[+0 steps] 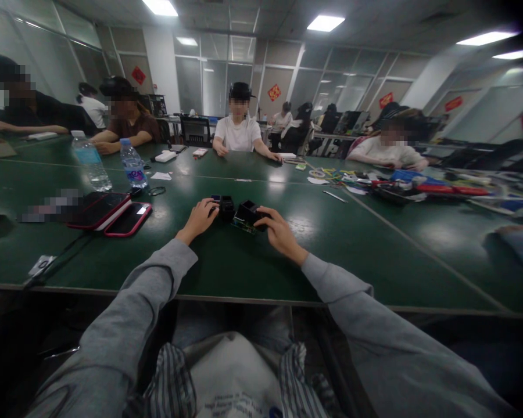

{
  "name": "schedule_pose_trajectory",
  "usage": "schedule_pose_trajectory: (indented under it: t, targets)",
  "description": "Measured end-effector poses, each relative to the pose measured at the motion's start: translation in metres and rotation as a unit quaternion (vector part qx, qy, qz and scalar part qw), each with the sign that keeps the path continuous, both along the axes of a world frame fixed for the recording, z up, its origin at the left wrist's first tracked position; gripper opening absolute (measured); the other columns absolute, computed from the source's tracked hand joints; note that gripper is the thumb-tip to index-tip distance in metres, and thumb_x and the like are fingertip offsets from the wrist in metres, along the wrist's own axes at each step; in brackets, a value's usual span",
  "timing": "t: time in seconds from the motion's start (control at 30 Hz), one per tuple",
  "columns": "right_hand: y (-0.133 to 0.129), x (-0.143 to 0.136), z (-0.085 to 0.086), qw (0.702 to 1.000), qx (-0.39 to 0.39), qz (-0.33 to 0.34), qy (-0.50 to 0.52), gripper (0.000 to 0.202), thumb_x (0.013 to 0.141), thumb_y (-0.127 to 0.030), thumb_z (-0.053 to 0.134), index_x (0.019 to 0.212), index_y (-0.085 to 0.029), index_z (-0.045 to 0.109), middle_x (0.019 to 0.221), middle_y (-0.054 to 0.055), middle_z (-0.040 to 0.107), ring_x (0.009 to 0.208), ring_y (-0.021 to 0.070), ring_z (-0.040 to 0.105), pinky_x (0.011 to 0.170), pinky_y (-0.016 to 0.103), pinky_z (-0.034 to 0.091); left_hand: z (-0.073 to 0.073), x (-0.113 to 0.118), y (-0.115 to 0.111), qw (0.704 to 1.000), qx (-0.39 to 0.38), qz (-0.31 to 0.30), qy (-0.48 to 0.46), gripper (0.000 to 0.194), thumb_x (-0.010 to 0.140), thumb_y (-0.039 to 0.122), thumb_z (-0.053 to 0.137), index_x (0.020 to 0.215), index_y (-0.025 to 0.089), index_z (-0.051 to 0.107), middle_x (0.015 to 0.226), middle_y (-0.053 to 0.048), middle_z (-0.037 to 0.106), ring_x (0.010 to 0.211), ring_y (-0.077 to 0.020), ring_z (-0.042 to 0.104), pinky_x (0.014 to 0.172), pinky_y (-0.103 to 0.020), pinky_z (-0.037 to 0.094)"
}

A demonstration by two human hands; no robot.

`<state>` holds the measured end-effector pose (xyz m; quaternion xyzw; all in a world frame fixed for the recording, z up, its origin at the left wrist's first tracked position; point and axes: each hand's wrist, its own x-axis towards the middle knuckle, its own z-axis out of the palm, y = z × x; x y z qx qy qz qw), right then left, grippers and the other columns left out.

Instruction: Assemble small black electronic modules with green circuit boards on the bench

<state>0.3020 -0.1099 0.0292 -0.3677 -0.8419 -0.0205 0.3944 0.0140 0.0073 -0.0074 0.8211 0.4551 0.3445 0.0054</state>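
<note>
Two dark pieces lie close together on the green tabletop in front of me. My left hand [201,216] has its fingers curled against the left one, a small black boxy part [226,207]; a small bluish patch shows by the fingertips. My right hand [279,230] pinches the right side of a black open-topped housing [246,209]. Below that housing, and apparently joined to it, a green circuit board [244,227] shows its edge. The housing is tilted. My fingers hide part of both pieces, and their exact kind is too small to tell.
Left on the green table [192,264] are a red-edged phone [128,219], a larger red-edged case [98,210] and two water bottles [91,162] [133,165]. A pen [335,197] and a pile of colourful items [418,186] lie right. Several people sit around.
</note>
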Motion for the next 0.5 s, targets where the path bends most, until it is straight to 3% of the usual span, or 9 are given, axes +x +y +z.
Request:
schedule_pose_trajectory:
  t: [0.13, 0.27, 0.37, 0.5]
  targets:
    - [0.005, -0.018, 0.002, 0.998, -0.015, -0.016, 0.060, 0.032, 0.091, -0.021, 0.049, 0.122, -0.029, 0.053, 0.131, 0.007, 0.050, 0.128, 0.0244, 0.045, 0.109, 0.050, 0.040, -0.001, 0.000, 0.002, 1.000, 0.005, 0.000, 0.001, 0.034, 0.095, 0.040, 0.041, 0.117, 0.024, 0.061, 0.131, -0.010, 0.052, 0.122, -0.0256, 0.050, 0.101, -0.046, 0.045]
    - [0.022, -0.031, 0.005, 0.993, -0.009, -0.019, 0.119, 0.020, 0.088, -0.035, 0.061, 0.105, -0.026, 0.055, 0.116, 0.008, 0.054, 0.116, 0.0246, 0.051, 0.101, 0.047, 0.046, -0.001, 0.000, 0.002, 1.000, 0.004, -0.001, 0.000, 0.033, 0.095, 0.040, 0.042, 0.116, 0.024, 0.061, 0.131, -0.010, 0.052, 0.122, -0.0258, 0.050, 0.100, -0.046, 0.045]
    - [0.029, -0.035, 0.006, 0.985, -0.008, -0.030, 0.168, 0.014, 0.085, -0.033, 0.064, 0.089, -0.024, 0.054, 0.104, 0.006, 0.054, 0.107, 0.0231, 0.053, 0.096, 0.043, 0.048, 0.000, 0.001, 0.001, 1.000, 0.005, -0.004, -0.001, 0.033, 0.095, 0.039, 0.042, 0.117, 0.024, 0.061, 0.131, -0.010, 0.052, 0.122, -0.0257, 0.050, 0.101, -0.046, 0.045]
    - [0.024, -0.035, 0.009, 0.982, -0.017, -0.015, 0.185, 0.011, 0.082, -0.021, 0.059, 0.092, -0.023, 0.053, 0.105, 0.007, 0.054, 0.106, 0.0218, 0.053, 0.097, 0.041, 0.045, 0.001, 0.001, 0.000, 1.000, 0.003, -0.003, 0.001, 0.034, 0.095, 0.040, 0.041, 0.117, 0.023, 0.061, 0.132, -0.010, 0.052, 0.122, -0.0249, 0.050, 0.101, -0.045, 0.044]
